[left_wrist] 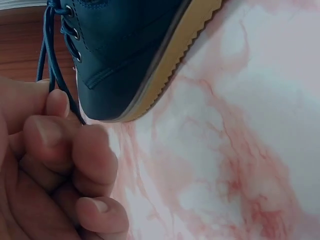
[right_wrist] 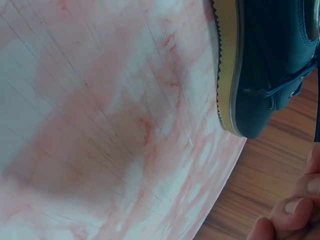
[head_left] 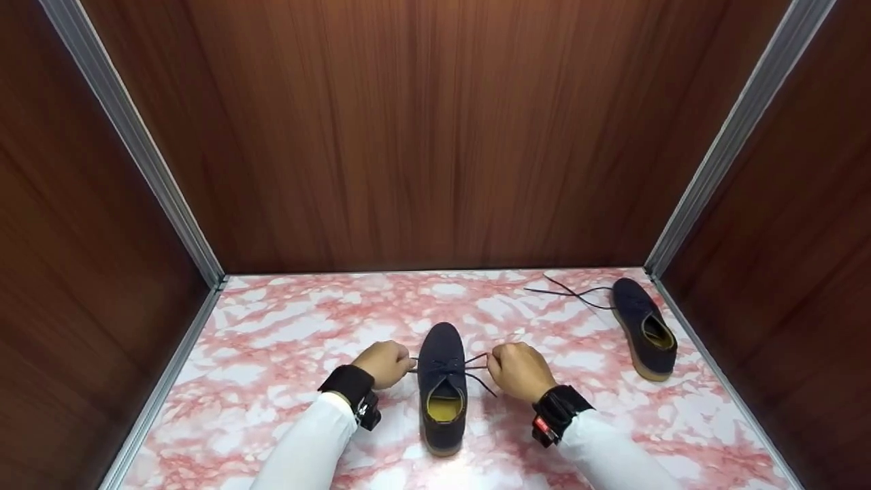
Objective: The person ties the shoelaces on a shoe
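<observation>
A dark blue lace-up shoe (head_left: pixel 442 340) with a tan sole and yellow lining stands upright on the floor, toe pointing away from me. Left of it, my left hand (head_left: pixel 385 364) pinches the shoelace (left_wrist: pixel 49 40) between thumb and finger, the other fingers curled. On the opposite side my right hand (head_left: pixel 521 371) grips lace strands that run taut from the shoe's eyelets. Over the tongue the laces cross in a knot (head_left: pixel 446 368), and one loose lace end lies beside the shoe. Only the right hand's fingertips (right_wrist: pixel 292 212) show in the right wrist view.
A matching shoe (head_left: pixel 643 327) stands at the far right near the side panel, its untied lace (head_left: pixel 578 294) trailing left. Brown wood-grain panels (head_left: pixel 435 136) with grey metal corner strips enclose the pink-and-white marbled surface (head_left: pixel 286 327) at the back and both sides.
</observation>
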{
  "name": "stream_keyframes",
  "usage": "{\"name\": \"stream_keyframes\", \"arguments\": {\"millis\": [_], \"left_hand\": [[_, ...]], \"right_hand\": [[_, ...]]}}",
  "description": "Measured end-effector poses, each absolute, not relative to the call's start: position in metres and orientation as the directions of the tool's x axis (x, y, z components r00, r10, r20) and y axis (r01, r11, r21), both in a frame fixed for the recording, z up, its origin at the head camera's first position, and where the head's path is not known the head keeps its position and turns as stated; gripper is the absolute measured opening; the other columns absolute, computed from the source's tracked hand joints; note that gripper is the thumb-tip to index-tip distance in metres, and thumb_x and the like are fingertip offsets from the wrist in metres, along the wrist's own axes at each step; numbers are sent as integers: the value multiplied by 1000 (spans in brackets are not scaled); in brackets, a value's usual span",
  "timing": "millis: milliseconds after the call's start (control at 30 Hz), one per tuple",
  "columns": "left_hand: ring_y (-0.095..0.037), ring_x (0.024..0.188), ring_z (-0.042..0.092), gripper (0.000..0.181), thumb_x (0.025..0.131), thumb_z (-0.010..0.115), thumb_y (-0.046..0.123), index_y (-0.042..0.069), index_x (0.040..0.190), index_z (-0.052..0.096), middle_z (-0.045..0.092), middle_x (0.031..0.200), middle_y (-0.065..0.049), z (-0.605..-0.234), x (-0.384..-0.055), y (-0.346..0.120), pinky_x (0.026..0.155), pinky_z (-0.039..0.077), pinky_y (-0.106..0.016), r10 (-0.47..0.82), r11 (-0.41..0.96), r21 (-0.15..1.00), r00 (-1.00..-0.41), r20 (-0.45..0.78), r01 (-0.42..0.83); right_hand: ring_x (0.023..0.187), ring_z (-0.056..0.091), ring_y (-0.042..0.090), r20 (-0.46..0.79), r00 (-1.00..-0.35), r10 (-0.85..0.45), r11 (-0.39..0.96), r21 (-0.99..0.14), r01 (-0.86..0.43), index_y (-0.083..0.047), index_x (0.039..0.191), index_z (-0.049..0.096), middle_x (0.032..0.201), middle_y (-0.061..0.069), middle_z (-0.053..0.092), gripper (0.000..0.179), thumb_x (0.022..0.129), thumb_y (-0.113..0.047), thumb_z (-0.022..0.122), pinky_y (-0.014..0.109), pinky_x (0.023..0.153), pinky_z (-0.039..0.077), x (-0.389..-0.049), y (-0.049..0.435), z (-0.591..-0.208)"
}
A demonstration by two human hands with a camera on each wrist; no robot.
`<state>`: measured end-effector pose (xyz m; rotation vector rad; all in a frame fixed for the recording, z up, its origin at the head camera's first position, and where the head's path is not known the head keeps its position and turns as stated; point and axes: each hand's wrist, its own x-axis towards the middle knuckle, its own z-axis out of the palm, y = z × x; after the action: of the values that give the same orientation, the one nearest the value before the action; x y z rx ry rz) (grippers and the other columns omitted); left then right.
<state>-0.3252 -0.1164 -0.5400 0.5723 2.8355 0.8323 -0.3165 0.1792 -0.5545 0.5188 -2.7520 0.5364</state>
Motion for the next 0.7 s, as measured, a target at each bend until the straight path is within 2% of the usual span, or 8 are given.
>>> {"name": "stream_keyframes", "arguments": {"millis": [200,500,700], "left_hand": [[-11,58,40,42,101,65,20,17,62,49,41,60,9,-545,-323,-122,60,34,-26,387,760,568,-922,-5,316],[-10,59,39,41,101,63,17,16,62,49,39,60,10,-550,-320,-130,62,34,-26,417,737,582,-909,11,345],[-9,58,37,42,101,63,16,16,62,46,38,61,9,-550,-319,-133,63,33,-24,418,727,595,-908,13,343]], "right_hand": [[53,47,14,356,-897,-262,862,-332,-383,-20,53,45,53,-5,48,41,88,-12,66,35,54,43,-318,180,-561],[52,40,10,346,-913,-214,833,-424,-356,-22,53,40,51,-12,36,44,89,-10,63,28,53,35,-319,180,-565],[52,40,10,390,-900,-193,826,-431,-364,-19,52,43,50,-12,37,43,89,-8,63,26,52,34,-318,181,-569]]}}
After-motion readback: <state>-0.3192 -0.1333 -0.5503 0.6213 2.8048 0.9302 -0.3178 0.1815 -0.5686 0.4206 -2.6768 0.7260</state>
